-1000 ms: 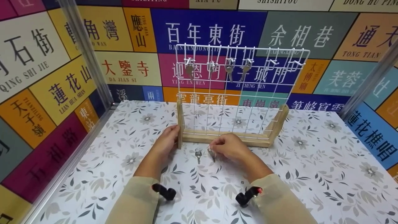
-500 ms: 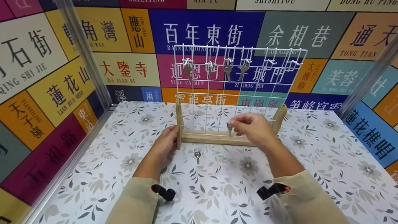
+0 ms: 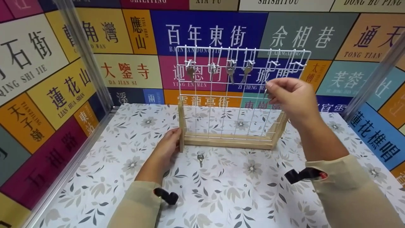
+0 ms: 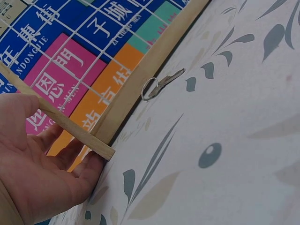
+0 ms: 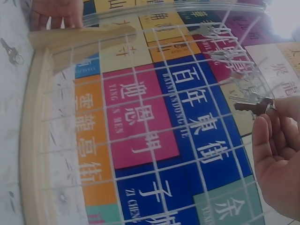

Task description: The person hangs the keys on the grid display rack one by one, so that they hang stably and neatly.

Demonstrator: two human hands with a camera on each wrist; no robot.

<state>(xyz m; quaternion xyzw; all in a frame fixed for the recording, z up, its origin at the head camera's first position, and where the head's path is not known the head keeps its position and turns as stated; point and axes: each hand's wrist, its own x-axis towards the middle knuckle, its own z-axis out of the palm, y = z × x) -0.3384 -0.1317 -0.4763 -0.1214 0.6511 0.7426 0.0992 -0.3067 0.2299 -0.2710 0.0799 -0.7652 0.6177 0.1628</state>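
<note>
A white wire grid rack [image 3: 226, 143] with a wooden base stands on the table. My left hand [image 3: 169, 142] grips its left wooden upright [image 4: 75, 124], thumb on one side and fingers on the other. Raised before the right part of the grid, my right hand [image 3: 294, 99] pinches a key [image 5: 253, 107] by its ring end between thumb and forefinger. This key is below a bare white hook [image 3: 273, 65]. Several keys [image 3: 231, 72] hang from hooks to the left. Another key with a ring [image 3: 200, 158] lies on the table in front of the base.
A further bare hook [image 3: 297, 66] is at the grid's right end. Panels with printed characters [image 3: 208, 30] rise behind and at both sides. A floral cloth [image 3: 221, 196] covers the table. Clear corner strips [image 3: 98, 66] stand at the left.
My right hand has lifted a key from the table and carried it up and right to the grid's right part. The left hand stays at the upright.
</note>
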